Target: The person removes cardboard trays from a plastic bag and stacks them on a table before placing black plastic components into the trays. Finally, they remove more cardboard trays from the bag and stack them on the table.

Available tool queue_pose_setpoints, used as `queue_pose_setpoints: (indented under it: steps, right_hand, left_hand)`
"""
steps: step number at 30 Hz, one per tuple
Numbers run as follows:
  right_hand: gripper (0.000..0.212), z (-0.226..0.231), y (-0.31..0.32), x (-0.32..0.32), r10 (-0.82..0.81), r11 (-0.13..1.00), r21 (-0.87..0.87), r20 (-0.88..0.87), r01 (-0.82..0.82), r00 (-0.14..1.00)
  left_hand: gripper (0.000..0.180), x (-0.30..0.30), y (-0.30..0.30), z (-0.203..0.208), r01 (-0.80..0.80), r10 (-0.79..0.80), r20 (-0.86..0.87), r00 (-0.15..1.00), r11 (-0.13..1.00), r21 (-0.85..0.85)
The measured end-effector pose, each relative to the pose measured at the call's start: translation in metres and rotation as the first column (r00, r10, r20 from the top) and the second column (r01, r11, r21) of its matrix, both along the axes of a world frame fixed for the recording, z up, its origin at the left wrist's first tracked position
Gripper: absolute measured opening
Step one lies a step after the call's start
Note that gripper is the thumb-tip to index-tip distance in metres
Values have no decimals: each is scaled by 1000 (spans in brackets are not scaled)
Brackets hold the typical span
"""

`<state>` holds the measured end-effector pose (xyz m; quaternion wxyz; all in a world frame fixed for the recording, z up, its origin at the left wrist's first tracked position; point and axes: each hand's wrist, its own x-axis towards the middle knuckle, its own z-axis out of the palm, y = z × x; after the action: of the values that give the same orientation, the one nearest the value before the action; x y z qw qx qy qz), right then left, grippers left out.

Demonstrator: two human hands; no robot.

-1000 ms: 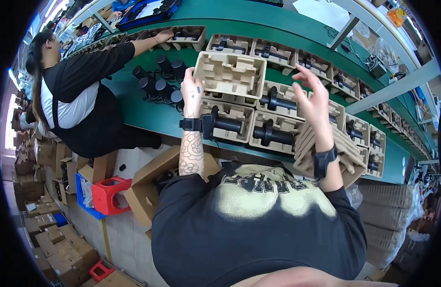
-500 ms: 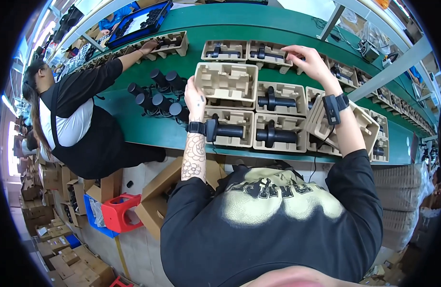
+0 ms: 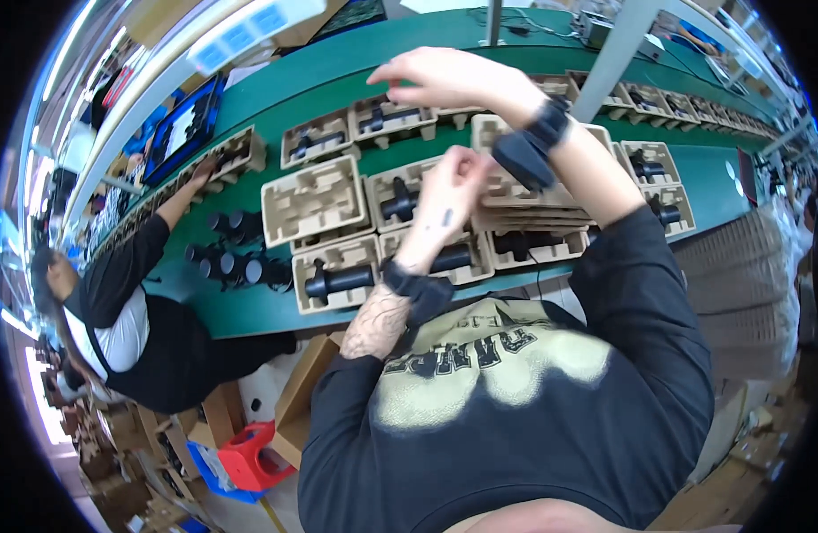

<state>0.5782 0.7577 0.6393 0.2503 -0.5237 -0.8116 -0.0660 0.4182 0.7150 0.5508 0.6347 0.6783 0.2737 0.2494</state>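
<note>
My left hand (image 3: 446, 197) is raised over the near trays, its fingers curled in with nothing showing in them. Beyond it, my right hand (image 3: 458, 78) reaches leftward with fingers stretched out, above the far row of trays. Below its fingertips sits a pulp tray (image 3: 387, 120) with a black device in it. An empty beige pulp tray (image 3: 313, 202) rests on other trays to the left of my left hand. In front of it, another tray holds a black cylindrical device (image 3: 338, 281). A stack of pulp trays (image 3: 538, 216) stands partly hidden behind my right forearm.
Several black cylindrical devices (image 3: 240, 268) stand on the green table (image 3: 191, 302) at left. A co-worker (image 3: 129, 311) reaches to trays there. A grey metal post (image 3: 618, 62) rises near my right arm. A red stool (image 3: 254, 457) and cartons are on the floor.
My left hand has left the empty tray and moved right, its fingers curling. My right hand has swung left over the far trays. The whole view has shifted, with the trays now further left.
</note>
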Motion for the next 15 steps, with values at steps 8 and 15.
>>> queue_pose_setpoints:
  steps: [8,15]
  right_hand:
    - [40,-49,-220,82,-934,358,-328,-120,874,338]
    - [45,-89,-225,111,-522,772,-350,-826,531,215]
  left_hand:
    - [17,42,32,-59,-139,140,-3,990,987,78]
    - [18,23,8,7,-56,51,37,998,985,161]
